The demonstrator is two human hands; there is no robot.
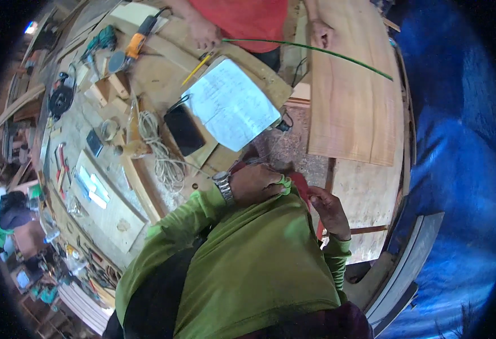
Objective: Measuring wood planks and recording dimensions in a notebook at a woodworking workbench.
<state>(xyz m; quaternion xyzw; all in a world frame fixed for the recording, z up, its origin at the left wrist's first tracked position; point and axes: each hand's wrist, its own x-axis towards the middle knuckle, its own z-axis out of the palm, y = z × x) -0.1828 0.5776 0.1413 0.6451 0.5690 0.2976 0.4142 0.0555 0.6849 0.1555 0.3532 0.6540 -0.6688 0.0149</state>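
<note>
My left hand [253, 183], with a metal-band watch [223, 187] on its wrist, is closed around the bunched front hem of the green shirt [253, 254] I wear. Beside it my right hand [330, 210] has its fingers curled in near a strip of red cloth [299, 185]. What lies between those fingers is too small to tell. Just beyond my hands a written-on paper [231, 104] rests on the workbench, with a dark phone [184, 130] to its left.
Across the bench stands a person in a red shirt [239, 20], near a thin green strip [310, 48] reaching over a wide wooden board [352, 113]. An orange power tool [137, 39], coiled cord [166, 164] and wood pieces lie left. A blue tarp [457, 169] hangs right.
</note>
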